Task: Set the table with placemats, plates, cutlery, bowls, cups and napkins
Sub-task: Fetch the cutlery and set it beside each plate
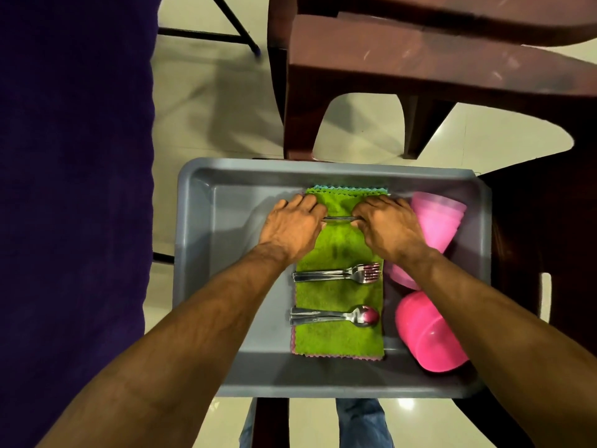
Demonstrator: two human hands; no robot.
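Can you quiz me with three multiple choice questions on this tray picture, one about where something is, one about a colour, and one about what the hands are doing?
1. Where do the forks lie?
A. On the green cloth in the grey tray
B. On the floor
C. Inside a cup

2. What colour are the cups at the tray's right side?
A. Blue
B. Pink
C. White

3. What are the left hand and right hand doing?
A. Hanging idle outside the tray
B. Lifting the tray by its rim
C. Holding the two ends of thin metal cutlery over the cloth

Answers: 1 A, the forks rest across the cloth between the hands and the spoons. 2 B, both lying cups are bright pink. 3 C, fingers of each hand curl at one end of a metal piece.
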